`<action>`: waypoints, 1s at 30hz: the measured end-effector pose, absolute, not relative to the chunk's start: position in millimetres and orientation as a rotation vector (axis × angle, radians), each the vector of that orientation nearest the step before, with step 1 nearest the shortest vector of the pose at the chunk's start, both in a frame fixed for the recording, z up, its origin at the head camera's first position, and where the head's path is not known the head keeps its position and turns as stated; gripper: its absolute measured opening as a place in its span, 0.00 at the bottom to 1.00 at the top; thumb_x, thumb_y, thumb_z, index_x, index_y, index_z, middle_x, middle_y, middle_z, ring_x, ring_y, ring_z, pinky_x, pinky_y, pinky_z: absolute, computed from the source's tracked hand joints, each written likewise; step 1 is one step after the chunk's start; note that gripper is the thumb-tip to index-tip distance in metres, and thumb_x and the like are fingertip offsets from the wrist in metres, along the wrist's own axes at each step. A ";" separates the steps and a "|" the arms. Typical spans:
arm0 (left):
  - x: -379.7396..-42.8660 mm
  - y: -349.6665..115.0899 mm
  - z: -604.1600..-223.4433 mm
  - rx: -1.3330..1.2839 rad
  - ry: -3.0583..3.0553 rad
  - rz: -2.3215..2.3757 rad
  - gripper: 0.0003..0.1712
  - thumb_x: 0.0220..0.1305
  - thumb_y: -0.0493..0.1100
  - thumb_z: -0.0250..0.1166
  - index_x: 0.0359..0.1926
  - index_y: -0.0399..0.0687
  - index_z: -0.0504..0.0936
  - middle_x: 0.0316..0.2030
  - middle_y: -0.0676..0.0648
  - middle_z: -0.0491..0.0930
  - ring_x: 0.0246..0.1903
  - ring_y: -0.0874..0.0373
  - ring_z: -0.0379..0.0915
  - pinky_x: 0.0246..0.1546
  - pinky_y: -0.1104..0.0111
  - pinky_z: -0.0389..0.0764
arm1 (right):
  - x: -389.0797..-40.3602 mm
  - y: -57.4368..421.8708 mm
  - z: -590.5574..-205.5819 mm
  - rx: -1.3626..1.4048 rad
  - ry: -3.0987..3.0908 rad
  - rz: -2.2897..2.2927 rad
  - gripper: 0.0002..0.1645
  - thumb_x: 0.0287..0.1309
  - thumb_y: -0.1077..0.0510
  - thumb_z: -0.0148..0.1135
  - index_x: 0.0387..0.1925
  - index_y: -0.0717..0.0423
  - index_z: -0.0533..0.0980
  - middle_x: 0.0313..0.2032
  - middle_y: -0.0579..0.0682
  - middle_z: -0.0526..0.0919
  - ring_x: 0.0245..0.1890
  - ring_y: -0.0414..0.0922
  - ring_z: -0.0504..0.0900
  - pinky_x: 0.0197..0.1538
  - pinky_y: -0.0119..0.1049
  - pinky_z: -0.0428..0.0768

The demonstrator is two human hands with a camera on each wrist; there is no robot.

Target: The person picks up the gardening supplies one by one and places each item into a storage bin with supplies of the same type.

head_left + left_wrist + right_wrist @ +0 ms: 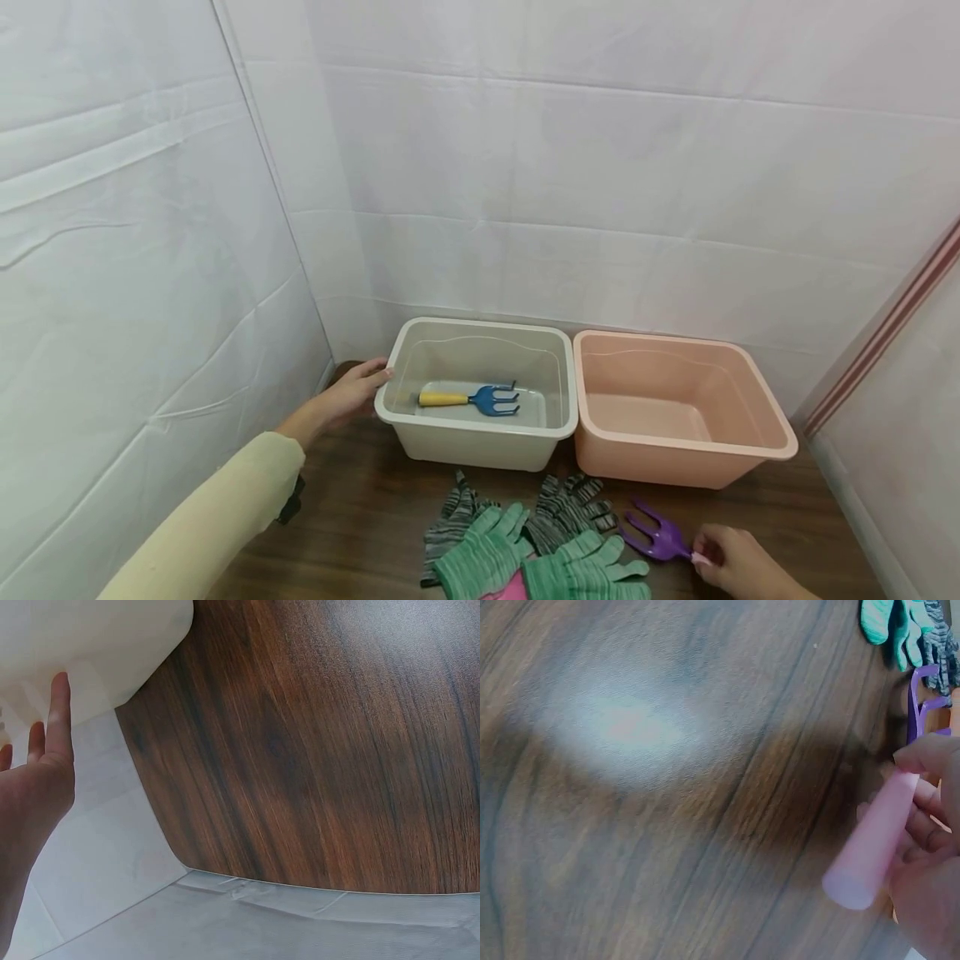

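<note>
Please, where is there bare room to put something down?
The pink bin has a bare floor. So is the table bare between the left sleeve and the gloves. It is crowded from the gloves to the purple fork, which the right hand holds.

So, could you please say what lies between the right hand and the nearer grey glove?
In the head view, the pronged head of the purple fork lies between the right hand and that grey glove.

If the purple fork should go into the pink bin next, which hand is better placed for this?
Probably the right hand: it grips the purple fork by its pink handle, near the pink bin. The left hand is at the grey bin's left edge, away from the fork.
</note>
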State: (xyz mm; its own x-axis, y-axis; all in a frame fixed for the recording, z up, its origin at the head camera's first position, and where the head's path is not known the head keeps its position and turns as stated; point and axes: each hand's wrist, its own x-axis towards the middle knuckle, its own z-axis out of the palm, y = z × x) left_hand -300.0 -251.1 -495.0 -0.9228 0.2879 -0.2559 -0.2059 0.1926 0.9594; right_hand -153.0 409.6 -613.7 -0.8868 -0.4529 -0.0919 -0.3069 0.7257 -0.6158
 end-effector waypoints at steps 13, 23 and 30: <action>-300.4 -251.7 -495.4 0.070 2.110 1.764 0.36 0.87 0.50 0.47 0.83 0.38 0.49 0.76 0.27 0.60 0.72 0.30 0.63 0.57 0.49 0.83 | -159.4 397.1 -602.3 -0.633 2.909 -0.894 0.12 0.55 0.65 0.75 0.31 0.48 0.78 0.26 0.34 0.75 0.25 0.29 0.71 0.27 0.30 0.74; -302.0 -249.6 -495.3 0.063 2.105 1.761 0.36 0.87 0.50 0.47 0.84 0.39 0.48 0.76 0.27 0.59 0.73 0.30 0.62 0.60 0.45 0.81 | -164.3 389.8 -590.5 -0.670 2.932 -0.918 0.14 0.58 0.64 0.76 0.31 0.45 0.78 0.25 0.34 0.75 0.25 0.29 0.72 0.26 0.30 0.74; -301.9 -249.8 -494.8 0.057 2.121 1.751 0.37 0.87 0.51 0.47 0.84 0.39 0.49 0.75 0.27 0.61 0.72 0.30 0.64 0.57 0.49 0.84 | -166.4 372.6 -579.5 -0.733 2.888 -0.998 0.13 0.60 0.63 0.76 0.31 0.45 0.78 0.26 0.34 0.76 0.26 0.30 0.73 0.27 0.30 0.75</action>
State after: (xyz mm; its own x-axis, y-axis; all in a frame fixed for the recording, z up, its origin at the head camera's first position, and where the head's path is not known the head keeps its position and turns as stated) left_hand -301.9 -249.8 -494.8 -0.9239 0.2730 -0.2682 -0.2116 0.2197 0.9524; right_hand -166.4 372.6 -579.5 -0.8911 -0.4288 0.1486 -0.4291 0.6893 -0.5837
